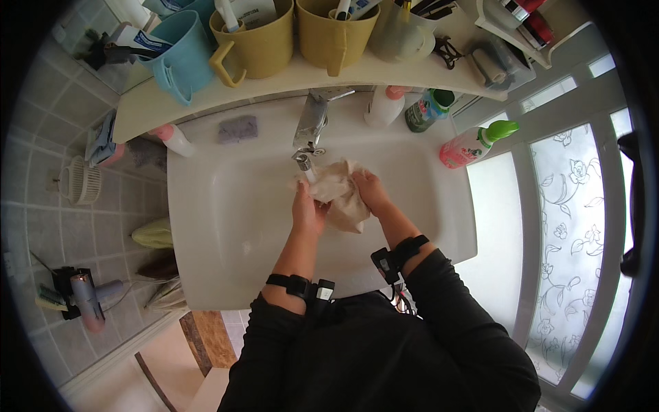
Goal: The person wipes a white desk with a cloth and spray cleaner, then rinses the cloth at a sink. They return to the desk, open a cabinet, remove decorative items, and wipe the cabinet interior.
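Note:
A wet-looking cream cloth (340, 193) is held in both hands over the white washbasin (206, 268), under the chrome faucet (310, 123). My left hand (308, 208) grips the cloth's left side right below the spout, with the thumb up and some fingers hidden behind the fabric. Water seems to run from the spout onto the cloth. On the cloth's upper right edge, my right hand (371, 191) has its fingers closed. The lower part of the cloth hangs down between the hands.
A purple-grey sponge (238, 129) lies on the basin's back ledge. Pink-topped bottles (177, 140), a green-lidded bottle (466, 147) and a dark green container (427, 110) stand around the rim. Above the faucet, a shelf (273, 90) holds yellow mugs (262, 46) and a blue mug (180, 56).

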A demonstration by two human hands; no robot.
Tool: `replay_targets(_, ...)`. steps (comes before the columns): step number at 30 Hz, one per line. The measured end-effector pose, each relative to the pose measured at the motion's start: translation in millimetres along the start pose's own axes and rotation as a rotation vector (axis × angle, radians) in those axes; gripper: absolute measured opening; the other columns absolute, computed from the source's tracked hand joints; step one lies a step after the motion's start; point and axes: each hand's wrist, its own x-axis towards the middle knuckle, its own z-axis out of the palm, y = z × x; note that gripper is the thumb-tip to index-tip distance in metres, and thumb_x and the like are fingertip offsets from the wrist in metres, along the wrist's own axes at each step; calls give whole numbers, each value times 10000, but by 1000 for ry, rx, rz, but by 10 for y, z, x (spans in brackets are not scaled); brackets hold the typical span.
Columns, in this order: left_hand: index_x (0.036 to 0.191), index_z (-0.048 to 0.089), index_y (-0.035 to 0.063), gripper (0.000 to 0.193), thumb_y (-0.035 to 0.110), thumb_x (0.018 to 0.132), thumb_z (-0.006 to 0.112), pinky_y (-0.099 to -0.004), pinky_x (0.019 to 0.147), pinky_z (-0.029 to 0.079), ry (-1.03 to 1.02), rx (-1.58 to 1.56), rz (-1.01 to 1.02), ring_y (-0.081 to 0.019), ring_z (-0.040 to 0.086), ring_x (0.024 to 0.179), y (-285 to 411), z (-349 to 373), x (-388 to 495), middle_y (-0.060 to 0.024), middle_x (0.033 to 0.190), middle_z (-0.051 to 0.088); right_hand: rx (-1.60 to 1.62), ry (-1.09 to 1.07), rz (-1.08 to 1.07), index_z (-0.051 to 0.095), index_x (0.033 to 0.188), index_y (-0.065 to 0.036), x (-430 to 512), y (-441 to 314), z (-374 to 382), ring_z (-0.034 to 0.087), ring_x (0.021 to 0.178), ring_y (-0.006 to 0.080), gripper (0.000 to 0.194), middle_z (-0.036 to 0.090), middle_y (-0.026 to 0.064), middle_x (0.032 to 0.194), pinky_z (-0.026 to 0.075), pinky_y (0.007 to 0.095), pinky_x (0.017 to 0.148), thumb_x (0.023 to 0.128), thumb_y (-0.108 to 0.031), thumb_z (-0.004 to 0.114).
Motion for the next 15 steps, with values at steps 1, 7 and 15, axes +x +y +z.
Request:
replay_targets(1,1317,463,146,509,519,998,333,-390,865,461,3,-23,-31,-218,537,1100,20,39,55,-58,1234,540,44,31,-25,618,1113,-39,-2,-45,4,634,942,284,343,667,162,1026,501,381,776,903,-299,544)
replay_targets(7,1249,513,82,454,429,959,468,-388,779,517,-32,218,61,-239,598,927,-152,-13,353,-87,1047,600,-452,183,-844,636,882,-37,-932,-596,663,645,813,338,253,673,177,893,503,414,706,868,-269,537)
replay_targets(15,1147,540,76,359,376,985,427,-418,850,514,182,81,-43,-254,600,986,-212,-88,388,-92,1055,603,-416,43,-246,622,857,-24,-557,-247,504,611,804,428,338,644,242,835,484,484,732,908,-332,493)
